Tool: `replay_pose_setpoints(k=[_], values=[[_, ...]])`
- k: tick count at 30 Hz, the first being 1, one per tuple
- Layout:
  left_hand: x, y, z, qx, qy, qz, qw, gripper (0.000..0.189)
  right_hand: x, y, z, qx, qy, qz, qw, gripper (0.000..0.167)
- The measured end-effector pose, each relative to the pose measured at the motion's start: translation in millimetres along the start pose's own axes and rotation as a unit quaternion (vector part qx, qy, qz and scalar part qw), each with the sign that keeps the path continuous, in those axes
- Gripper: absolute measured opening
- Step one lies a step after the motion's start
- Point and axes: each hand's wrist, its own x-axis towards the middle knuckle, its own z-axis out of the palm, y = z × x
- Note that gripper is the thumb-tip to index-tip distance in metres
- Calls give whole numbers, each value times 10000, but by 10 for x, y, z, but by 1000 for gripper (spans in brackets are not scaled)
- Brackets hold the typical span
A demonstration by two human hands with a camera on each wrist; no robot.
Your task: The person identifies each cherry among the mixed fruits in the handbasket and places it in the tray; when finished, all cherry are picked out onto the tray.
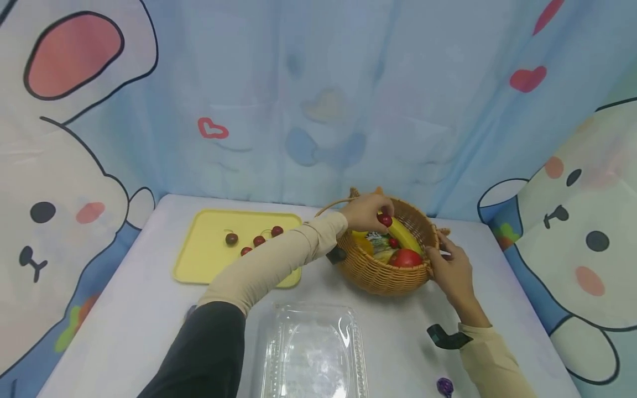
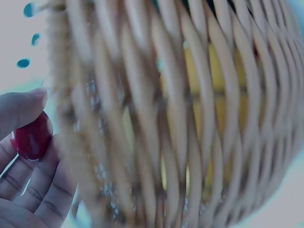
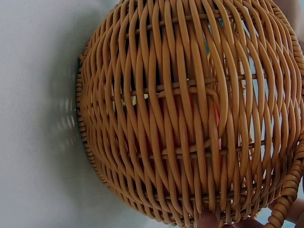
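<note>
My left hand [image 1: 367, 212] pinches a dark red cherry [image 1: 385, 220] over the wicker basket [image 1: 383, 281]. In the left wrist view the same cherry [image 2: 32, 137] sits between thumb and fingers, beside the basket's rim. My right hand [image 1: 454, 270] grips the basket's right side at the rim, near the base of the handle. Inside the basket lie a banana [image 1: 405, 236], a red round fruit [image 1: 405, 258], another cherry [image 1: 393, 243] and yellow fruit. The right wrist view is filled mostly by the woven basket wall [image 3: 180, 114], with fingertips at its lower edge.
A yellow tray [image 1: 199, 243] with several cherries [image 1: 231, 239] stands at the back left, partly behind my left sleeve. A clear plastic container [image 1: 313, 354] lies at the front middle. A purple wrapped lollipop [image 1: 445, 386] lies near my right forearm. A curtain hangs behind the table.
</note>
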Motion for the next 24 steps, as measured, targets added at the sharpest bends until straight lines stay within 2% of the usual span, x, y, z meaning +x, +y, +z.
replay_pose_setpoints(k=[5, 9, 14, 20, 24], values=[[-222, -113, -189, -245, 457, -176, 9985, 31, 3, 6, 13, 19, 28, -17, 10000, 62], [-472, -269, -325, -264, 847, -423, 9952, 29, 12, 21, -3, -44, 42, -12, 10000, 62], [-865, -556, -451, -299, 1249, -932, 9873, 31, 27, 26, -14, -100, 111, -75, 9999, 61], [-1335, -944, -497, -68, 1391, -1621, 9769, 34, 44, 20, 12, -168, 34, -104, 9998, 61], [-1634, -1183, -510, 89, 1495, -2084, 9665, 35, 46, 9, 7, -237, 6, -88, 9997, 61]])
